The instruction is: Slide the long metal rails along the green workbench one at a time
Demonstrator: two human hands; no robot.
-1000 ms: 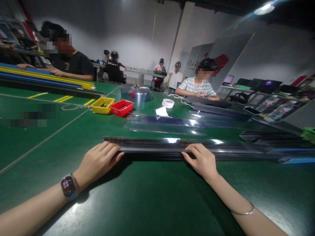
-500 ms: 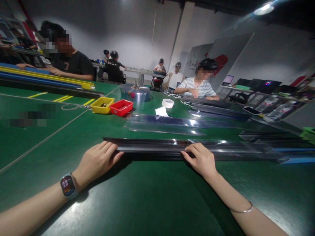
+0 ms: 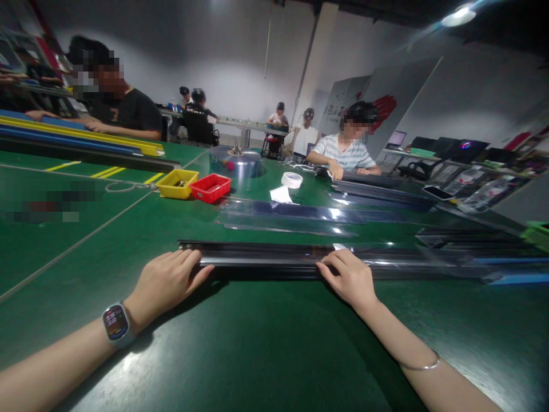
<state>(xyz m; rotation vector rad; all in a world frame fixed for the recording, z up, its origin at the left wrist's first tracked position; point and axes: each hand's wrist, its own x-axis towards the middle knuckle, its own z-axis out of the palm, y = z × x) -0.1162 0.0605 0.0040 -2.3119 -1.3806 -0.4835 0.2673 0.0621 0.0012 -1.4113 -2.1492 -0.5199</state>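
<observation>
A long black profile strip (image 3: 261,256) with a glossy, clear-looking face lies across the green table in front of me. Near its left end, my left hand (image 3: 174,280) is closed on it, fingers over the far side and thumb along the near edge. My right hand (image 3: 349,280) grips the same strip farther right, thumb in front and fingertips on top. A small white patch (image 3: 342,247) shows just beyond the right fingers. Behind the strip lie clear plastic strips (image 3: 295,212), flat on the table.
A yellow bin (image 3: 176,186) with small parts and a red bin (image 3: 211,189) stand beyond my left hand. Behind are a roll of clear film (image 3: 235,163), a tape roll (image 3: 292,180) and white paper (image 3: 282,195). More strips lie right. Co-workers sit across the table.
My left hand has slid slightly left along the strip. A white patch now shows by my right fingers. The co-worker opposite has moved a hand.
</observation>
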